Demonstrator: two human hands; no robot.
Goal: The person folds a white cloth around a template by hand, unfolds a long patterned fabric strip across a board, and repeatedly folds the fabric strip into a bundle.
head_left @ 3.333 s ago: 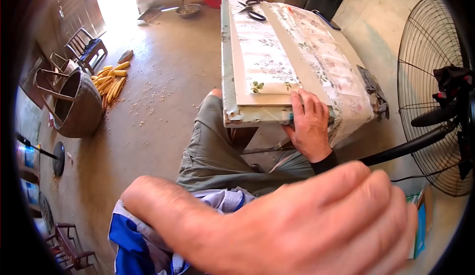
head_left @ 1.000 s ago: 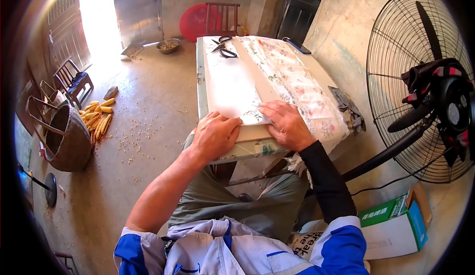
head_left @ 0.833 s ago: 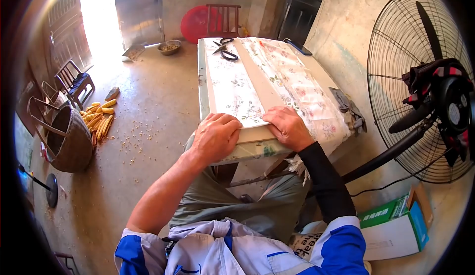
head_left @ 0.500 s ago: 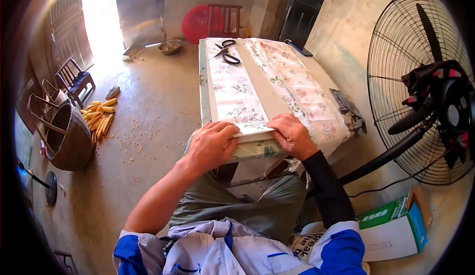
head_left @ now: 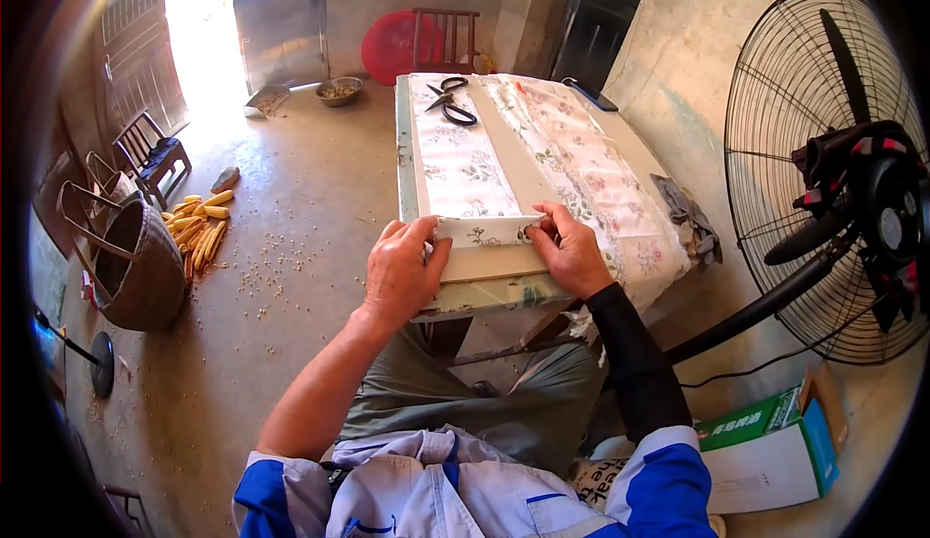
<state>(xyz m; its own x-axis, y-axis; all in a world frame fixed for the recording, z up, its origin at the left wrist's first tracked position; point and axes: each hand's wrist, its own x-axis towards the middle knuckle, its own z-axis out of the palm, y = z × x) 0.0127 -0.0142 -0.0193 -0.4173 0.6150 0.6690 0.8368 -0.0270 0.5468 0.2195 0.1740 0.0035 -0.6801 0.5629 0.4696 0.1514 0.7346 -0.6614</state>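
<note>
A white strip of floral fabric [head_left: 475, 170] runs lengthwise along the table, and its near end is turned up. My left hand [head_left: 402, 269] pinches the left corner of that end between thumb and fingers. At the right corner, my right hand [head_left: 573, 255] grips the same fabric, thumb and fingers closed. Under the raised end a beige board or sheet [head_left: 484, 265] shows at the table's front edge. Black-handled scissors [head_left: 459, 114] lie partly open on the strip's far end. To the right lies a second, wider floral fabric piece [head_left: 581, 175].
A phone [head_left: 593, 96] and a grey crumpled cloth [head_left: 686, 218] lie on the table's [head_left: 404, 165] right side. A large black fan [head_left: 823, 170] stands at right, above a green-and-white box [head_left: 765, 451]. On the left floor are a woven basket [head_left: 145, 272] and corn cobs [head_left: 201, 223].
Both hands have lifted the fabric's near end off the table's front edge and moved it slightly away from me, exposing the beige surface beneath.
</note>
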